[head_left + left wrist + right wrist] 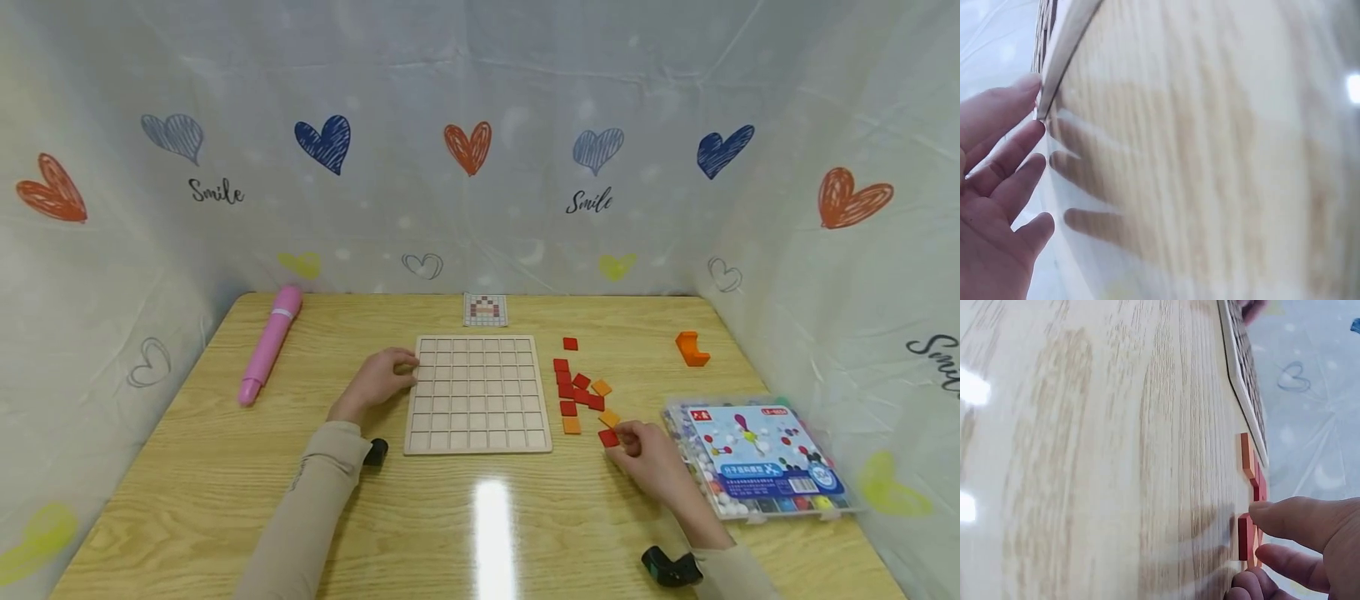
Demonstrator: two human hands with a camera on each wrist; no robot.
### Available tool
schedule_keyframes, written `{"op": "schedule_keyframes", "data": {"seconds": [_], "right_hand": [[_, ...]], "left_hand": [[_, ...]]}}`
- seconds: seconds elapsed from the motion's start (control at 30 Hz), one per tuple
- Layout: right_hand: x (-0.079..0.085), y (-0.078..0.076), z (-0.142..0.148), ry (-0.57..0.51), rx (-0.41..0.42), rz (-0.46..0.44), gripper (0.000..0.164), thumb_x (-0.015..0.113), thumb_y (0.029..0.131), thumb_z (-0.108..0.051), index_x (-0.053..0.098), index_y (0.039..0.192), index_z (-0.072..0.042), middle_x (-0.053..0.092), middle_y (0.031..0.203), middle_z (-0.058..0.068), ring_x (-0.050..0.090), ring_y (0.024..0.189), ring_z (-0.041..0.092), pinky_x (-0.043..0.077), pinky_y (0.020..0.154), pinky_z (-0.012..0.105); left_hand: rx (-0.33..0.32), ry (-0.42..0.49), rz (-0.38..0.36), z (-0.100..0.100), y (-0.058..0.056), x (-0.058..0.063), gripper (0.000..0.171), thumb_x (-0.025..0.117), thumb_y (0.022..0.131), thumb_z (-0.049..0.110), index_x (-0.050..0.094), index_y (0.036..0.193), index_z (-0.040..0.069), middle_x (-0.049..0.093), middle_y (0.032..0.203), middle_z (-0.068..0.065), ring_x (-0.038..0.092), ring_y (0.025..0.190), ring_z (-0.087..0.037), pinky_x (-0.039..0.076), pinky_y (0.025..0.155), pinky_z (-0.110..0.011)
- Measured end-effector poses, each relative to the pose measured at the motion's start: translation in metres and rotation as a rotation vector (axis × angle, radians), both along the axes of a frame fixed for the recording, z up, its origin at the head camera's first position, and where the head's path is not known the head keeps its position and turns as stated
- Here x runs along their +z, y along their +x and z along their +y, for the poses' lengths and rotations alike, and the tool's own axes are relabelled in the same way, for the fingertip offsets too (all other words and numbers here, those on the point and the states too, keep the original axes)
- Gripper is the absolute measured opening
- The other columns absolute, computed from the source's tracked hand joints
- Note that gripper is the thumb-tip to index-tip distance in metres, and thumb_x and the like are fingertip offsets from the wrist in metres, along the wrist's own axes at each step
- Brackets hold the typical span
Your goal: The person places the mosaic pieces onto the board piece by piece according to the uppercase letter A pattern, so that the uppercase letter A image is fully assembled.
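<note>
A square wooden grid board [477, 396] lies in the middle of the table in the head view. My left hand [378, 379] is at its left edge, fingertips touching or very near the rim; the left wrist view shows the fingers [1019, 137] spread and loosely bent beside that edge. To the right of the board lie several red tiles [566, 390] and a few orange tiles [572, 426]. At the near end of this group, my right hand [651, 458] pinches a red tile [1244, 537] between thumb and index finger, low at the tabletop.
A picture card [485, 309] lies behind the board. The pink stick-shaped object [272, 343] is at the far left. On the right are an orange bracket-like piece [692, 349] and a clear box of molecular model parts [765, 458]. A patterned curtain [480, 225] encloses the table.
</note>
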State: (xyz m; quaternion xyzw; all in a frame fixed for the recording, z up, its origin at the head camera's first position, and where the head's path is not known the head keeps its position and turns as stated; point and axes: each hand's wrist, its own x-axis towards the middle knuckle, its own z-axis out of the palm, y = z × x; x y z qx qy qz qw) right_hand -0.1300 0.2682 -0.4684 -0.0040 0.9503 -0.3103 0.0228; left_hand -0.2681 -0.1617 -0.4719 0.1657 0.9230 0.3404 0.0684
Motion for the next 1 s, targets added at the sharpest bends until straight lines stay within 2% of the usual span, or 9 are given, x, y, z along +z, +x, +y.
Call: {"op": "schedule_keyframes", "data": {"seconds": [0.47, 0.77, 1.0], "right_hand": [[0.001, -0.002, 0.001, 0.030, 0.042, -0.003, 0.037, 0.076, 0.088, -0.018, 0.066, 0.117, 0.003, 0.065, 0.101, 0.017, 0.064, 0.084, 0.022, 0.056, 0.073, 0.038], [0.002, -0.003, -0.001, 0.036, 0.070, -0.003, 0.036, 0.077, 0.087, -0.015, 0.067, 0.118, -0.001, 0.064, 0.102, 0.015, 0.064, 0.082, 0.019, 0.055, 0.072, 0.036], [0.002, -0.004, -0.001, 0.073, 0.117, 0.032, 0.025, 0.076, 0.088, -0.014, 0.069, 0.110, -0.004, 0.061, 0.096, 0.009, 0.054, 0.078, 0.015, 0.046, 0.067, 0.030]], "left_hand": [[0.007, 0.069, -0.006, -0.007, -0.001, -0.006, 0.039, 0.069, 0.095, 0.014, 0.065, 0.131, 0.000, 0.051, 0.148, -0.022, 0.039, 0.142, -0.044, 0.031, 0.119, -0.059], [0.025, 0.089, -0.008, -0.008, -0.002, -0.010, 0.037, 0.071, 0.093, 0.015, 0.067, 0.128, 0.001, 0.053, 0.144, -0.021, 0.043, 0.139, -0.043, 0.032, 0.118, -0.058], [0.023, 0.126, -0.011, -0.011, -0.002, -0.013, 0.038, 0.072, 0.093, 0.016, 0.067, 0.128, 0.003, 0.055, 0.143, -0.020, 0.044, 0.139, -0.042, 0.033, 0.118, -0.058]]}}
